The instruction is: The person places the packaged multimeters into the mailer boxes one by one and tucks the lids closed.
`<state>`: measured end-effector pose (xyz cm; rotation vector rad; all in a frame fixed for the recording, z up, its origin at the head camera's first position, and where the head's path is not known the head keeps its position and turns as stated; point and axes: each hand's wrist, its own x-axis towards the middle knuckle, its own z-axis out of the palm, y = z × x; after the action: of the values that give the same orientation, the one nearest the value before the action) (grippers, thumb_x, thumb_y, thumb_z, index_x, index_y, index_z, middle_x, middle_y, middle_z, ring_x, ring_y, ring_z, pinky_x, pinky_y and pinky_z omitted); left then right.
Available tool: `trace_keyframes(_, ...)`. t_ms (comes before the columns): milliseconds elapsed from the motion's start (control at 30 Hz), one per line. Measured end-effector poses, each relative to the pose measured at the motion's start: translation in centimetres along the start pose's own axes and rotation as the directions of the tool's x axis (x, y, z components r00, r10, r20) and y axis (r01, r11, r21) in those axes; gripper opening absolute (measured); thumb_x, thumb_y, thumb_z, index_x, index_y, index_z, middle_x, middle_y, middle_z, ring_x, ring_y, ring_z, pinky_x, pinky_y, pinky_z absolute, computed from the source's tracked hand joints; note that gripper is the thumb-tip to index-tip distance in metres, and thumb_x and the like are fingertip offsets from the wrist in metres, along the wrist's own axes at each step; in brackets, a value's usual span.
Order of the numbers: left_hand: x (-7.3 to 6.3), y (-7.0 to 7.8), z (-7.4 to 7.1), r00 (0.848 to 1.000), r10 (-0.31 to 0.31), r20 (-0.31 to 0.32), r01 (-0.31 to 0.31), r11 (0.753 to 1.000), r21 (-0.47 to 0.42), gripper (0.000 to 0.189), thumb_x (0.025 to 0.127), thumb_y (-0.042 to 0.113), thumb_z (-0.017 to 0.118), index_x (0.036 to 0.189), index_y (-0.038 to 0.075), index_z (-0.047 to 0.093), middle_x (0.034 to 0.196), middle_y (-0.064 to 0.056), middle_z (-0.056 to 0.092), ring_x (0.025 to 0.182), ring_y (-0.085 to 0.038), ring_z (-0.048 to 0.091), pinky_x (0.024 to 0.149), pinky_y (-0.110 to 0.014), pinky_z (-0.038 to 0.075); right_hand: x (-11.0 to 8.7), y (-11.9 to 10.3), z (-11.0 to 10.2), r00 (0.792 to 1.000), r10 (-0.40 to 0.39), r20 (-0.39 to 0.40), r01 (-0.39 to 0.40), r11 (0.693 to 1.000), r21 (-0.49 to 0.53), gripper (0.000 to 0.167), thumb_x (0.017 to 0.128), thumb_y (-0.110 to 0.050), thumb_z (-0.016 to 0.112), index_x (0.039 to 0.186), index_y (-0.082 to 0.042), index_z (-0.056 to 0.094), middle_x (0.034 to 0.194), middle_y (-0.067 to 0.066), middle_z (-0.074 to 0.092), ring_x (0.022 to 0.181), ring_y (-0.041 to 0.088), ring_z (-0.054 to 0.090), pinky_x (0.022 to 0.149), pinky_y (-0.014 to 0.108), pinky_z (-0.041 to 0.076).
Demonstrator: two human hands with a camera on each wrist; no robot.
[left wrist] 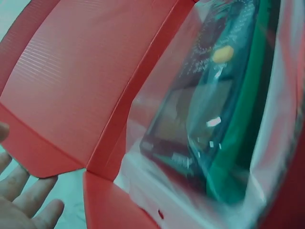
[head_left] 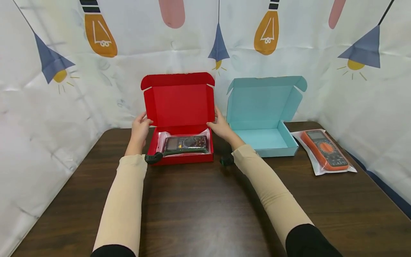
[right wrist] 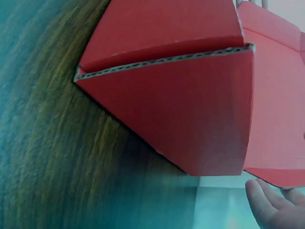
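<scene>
A red cardboard box (head_left: pixel 181 159) stands with its lid (head_left: pixel 183 105) raised. Inside lies a dark multimeter (head_left: pixel 185 143) in a clear plastic bag (left wrist: pixel 143 167); the left wrist view shows its green side and yellow dial. My left hand (head_left: pixel 140 130) is at the lid's left edge, fingers fairly straight and partly behind the side flap (left wrist: pixel 43 143). On the opposite side, my right hand (head_left: pixel 222 126) has its fingertips at the lid's right edge, thumb low by the hinge. The right wrist view shows the box's outer side wall (right wrist: pixel 181 109) and the right thumb (right wrist: pixel 259 200) near the lid flap.
An open light-blue box (head_left: pixel 279 152) with an empty floor stands right of the red one. Farther right, an orange multimeter (head_left: pixel 325 150) lies bagged on the dark wooden table (head_left: pixel 199 207). A white printed cloth (head_left: pixel 189 50) hangs behind.
</scene>
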<state>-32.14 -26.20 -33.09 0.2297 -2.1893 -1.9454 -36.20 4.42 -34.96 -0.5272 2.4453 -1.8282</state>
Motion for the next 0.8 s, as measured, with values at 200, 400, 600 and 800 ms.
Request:
trace_keyframes(200, -0.7, 0.1, -0.8, 0.992, -0.021, 0.128, 0.018, 1.0, 0.022, 0.07, 0.102, 0.013, 0.04, 0.166, 0.012, 0.011, 0.167, -0.017, 0.023, 0.151, -0.038, 0.028, 0.121, -0.057, 0.021, -0.1, 0.8, -0.1, 1.0, 0.016, 0.007, -0.016, 0.998, 0.054, 0.081, 0.102, -0.007, 0.056, 0.166, -0.014, 0.005, 0.161, 0.022, 0.025, 0.136, 0.04, 0.045, 0.108, 0.048, 0.045)
trace_keyframes(400, -0.3, -0.4, -1.0, 0.986, -0.007, 0.165, 0.003, 1.0, 0.028, 0.07, 0.105, 0.015, 0.041, 0.166, 0.015, 0.009, 0.168, -0.017, 0.02, 0.152, -0.039, 0.024, 0.121, -0.057, 0.018, -0.4, 0.7, -0.3, 1.0, 0.002, 0.025, -0.004, 0.998, 0.062, 0.08, 0.104, -0.006, 0.053, 0.166, -0.015, 0.004, 0.162, 0.021, 0.024, 0.137, 0.039, 0.046, 0.109, 0.048, 0.044)
trace_keyframes(600, -1.0, -0.5, -1.1, 0.985, 0.023, 0.174, -0.032, 0.998, 0.051, 0.069, 0.105, 0.016, 0.044, 0.166, 0.014, 0.012, 0.168, -0.018, 0.021, 0.152, -0.039, 0.024, 0.12, -0.058, 0.02, -0.8, 0.6, -0.1, 0.998, -0.027, 0.051, 0.022, 0.996, 0.092, 0.078, 0.104, -0.003, 0.054, 0.165, -0.014, 0.008, 0.162, 0.021, 0.026, 0.138, 0.038, 0.046, 0.108, 0.048, 0.045)
trace_keyframes(800, -1.4, -0.8, -1.7, 0.981, 0.039, 0.188, -0.046, 0.999, 0.03, 0.067, 0.104, 0.014, 0.043, 0.166, 0.012, 0.015, 0.167, -0.019, 0.022, 0.152, -0.038, 0.024, 0.121, -0.058, 0.019, -1.3, 0.6, 0.1, 0.999, -0.041, 0.033, 0.038, 0.996, 0.083, 0.075, 0.104, -0.005, 0.056, 0.165, -0.015, 0.013, 0.163, 0.018, 0.029, 0.139, 0.037, 0.046, 0.107, 0.047, 0.046)
